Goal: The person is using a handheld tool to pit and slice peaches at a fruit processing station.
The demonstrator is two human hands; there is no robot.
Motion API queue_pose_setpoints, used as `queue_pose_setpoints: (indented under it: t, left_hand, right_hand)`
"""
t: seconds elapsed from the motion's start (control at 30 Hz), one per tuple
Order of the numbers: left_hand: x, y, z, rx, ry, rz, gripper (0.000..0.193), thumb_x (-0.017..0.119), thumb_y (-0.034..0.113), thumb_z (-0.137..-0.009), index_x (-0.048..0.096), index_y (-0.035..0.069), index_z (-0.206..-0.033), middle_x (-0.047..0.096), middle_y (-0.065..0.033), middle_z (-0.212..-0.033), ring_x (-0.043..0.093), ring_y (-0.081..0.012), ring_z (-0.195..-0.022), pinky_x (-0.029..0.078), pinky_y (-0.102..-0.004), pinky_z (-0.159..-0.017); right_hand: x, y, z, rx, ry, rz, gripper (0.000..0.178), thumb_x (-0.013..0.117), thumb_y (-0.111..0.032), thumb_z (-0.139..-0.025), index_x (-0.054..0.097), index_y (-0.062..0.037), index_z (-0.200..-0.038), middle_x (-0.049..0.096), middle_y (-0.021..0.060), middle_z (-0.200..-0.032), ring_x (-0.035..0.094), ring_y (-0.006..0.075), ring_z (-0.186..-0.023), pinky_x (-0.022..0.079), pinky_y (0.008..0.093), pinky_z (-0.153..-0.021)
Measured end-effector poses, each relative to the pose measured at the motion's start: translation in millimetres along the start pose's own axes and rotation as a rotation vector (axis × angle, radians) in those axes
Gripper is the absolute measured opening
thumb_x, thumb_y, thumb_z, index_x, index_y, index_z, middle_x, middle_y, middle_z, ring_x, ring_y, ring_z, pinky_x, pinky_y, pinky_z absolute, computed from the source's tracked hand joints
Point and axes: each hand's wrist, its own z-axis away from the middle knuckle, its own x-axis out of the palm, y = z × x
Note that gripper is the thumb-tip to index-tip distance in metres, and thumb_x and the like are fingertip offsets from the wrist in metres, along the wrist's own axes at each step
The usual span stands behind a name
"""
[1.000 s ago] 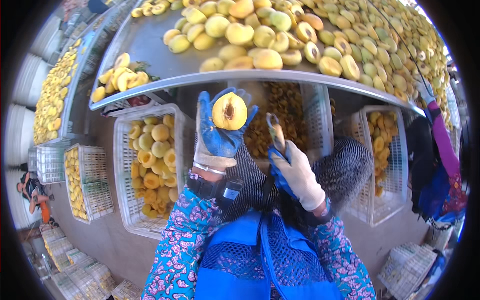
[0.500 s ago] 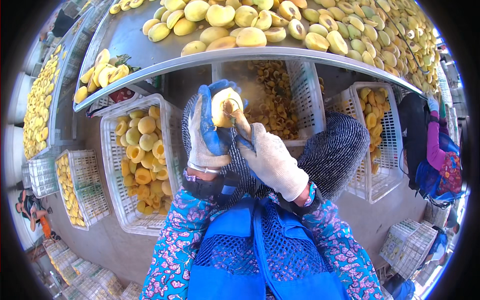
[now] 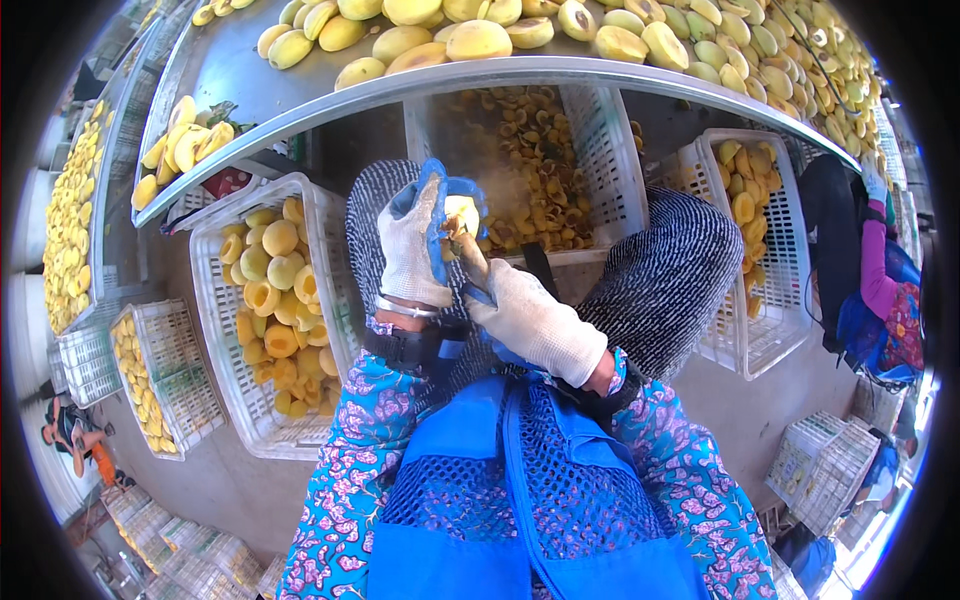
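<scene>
My left hand (image 3: 415,240), in a white glove with blue coating, is closed around a yellow peach half (image 3: 462,212). Its cut side faces up and toward the right. In my right hand (image 3: 540,322), also gloved, is a coring tool with a brown handle (image 3: 471,262). The tool's working end meets the hollow of the peach; its exact shape is hidden there. Both hands are above my lap, just short of a white crate (image 3: 603,165) that holds hollow yellow scraps.
A metal table (image 3: 230,75) heaped with halved peaches (image 3: 478,40) runs along the far side. White crates of peach halves stand at left (image 3: 205,270) and right (image 3: 790,250). At the far right, a co-worker's purple sleeve (image 3: 877,265) reaches to the table.
The peach half has turned in my left hand, its cut face now more to the right. Both hands have shifted slightly left, with the tool still against the fruit.
</scene>
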Motion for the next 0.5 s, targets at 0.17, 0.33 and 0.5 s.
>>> queue_pose_setpoints:
  t: [0.17,0.33,0.5]
  left_hand:
    - [2.2,-17.8,-2.5,0.118,0.039,0.077,0.047,0.049,0.037,-0.095,0.062,-0.006,-0.082,0.056,-0.0093,-0.063,0.052,-0.0167,-0.05,0.042,-0.0247,-0.047]
    - [2.2,-10.2,-4.5,0.028,0.063,0.074,0.044,0.051,0.035,-0.094,0.062,-0.006,-0.082,0.061,-0.0112,-0.066,0.056,-0.0174,-0.052,0.045,-0.0252,-0.049]
    - [1.0,0.3,-3.1,-0.131,-0.159,-0.079,0.029,0.065,0.024,-0.087,0.064,-0.003,-0.078,0.063,-0.0105,-0.066,0.058,-0.0156,-0.052,0.046,-0.024,-0.048]
  right_hand:
    - [8.6,8.5,-8.9,0.027,0.036,0.02,0.031,0.057,-0.023,-0.086,0.05,0.0055,-0.097,0.061,0.0283,-0.089,0.061,0.0408,-0.088,0.048,0.044,-0.073]
    - [10.8,13.3,-12.8,-0.01,0.022,0.058,0.03,0.057,-0.023,-0.086,0.048,0.004,-0.097,0.062,0.024,-0.084,0.062,0.0364,-0.079,0.048,0.0421,-0.068]
    - [-8.1,20.6,-7.7,0.209,-0.417,-0.673,0.015,0.054,-0.019,-0.091,0.05,-0.0048,-0.091,0.046,-0.0005,-0.061,0.041,0.0073,-0.043,0.034,0.0238,-0.038]
